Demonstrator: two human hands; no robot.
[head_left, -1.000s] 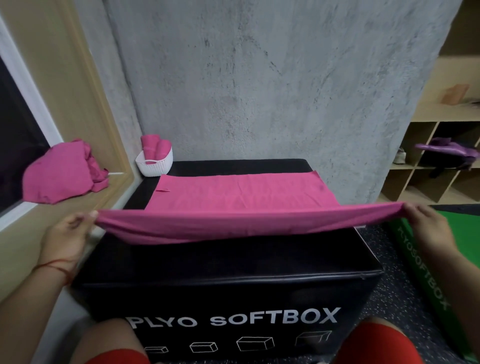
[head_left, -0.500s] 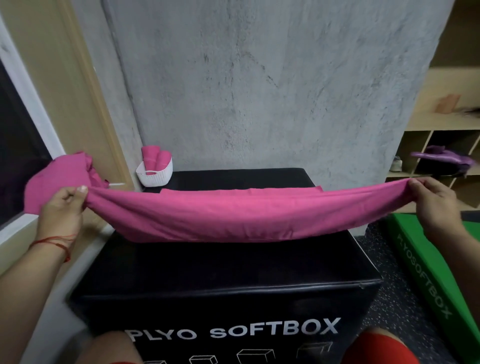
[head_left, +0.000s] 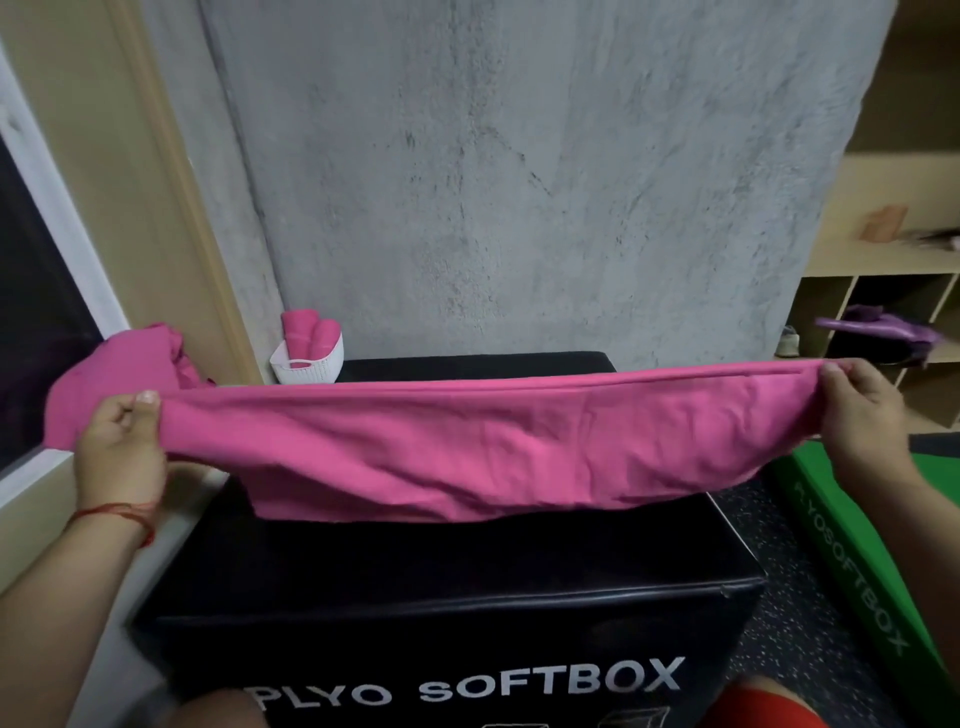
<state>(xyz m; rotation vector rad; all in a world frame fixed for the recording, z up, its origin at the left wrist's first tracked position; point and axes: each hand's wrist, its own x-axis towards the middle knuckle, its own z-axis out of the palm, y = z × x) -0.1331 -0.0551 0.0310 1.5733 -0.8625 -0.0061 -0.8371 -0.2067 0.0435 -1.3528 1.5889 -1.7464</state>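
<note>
A pink cloth (head_left: 483, 447) hangs stretched between my hands above the black plyo soft box (head_left: 467, 582). My left hand (head_left: 119, 441) pinches its left end and my right hand (head_left: 862, 415) pinches its right end. The cloth is doubled over, its upper edge taut and its lower fold sagging down onto the box top. The far part of the box top behind the cloth is hidden.
A white basket (head_left: 309, 358) with rolled pink cloths stands at the box's back left corner. A heap of pink cloth (head_left: 124, 374) lies on the window sill at left. A green soft box (head_left: 872, 551) lies on the floor at right, with shelves (head_left: 883, 312) behind.
Both hands have lifted the cloth off the box top, raising its near edge up and away so it now hangs folded between them.
</note>
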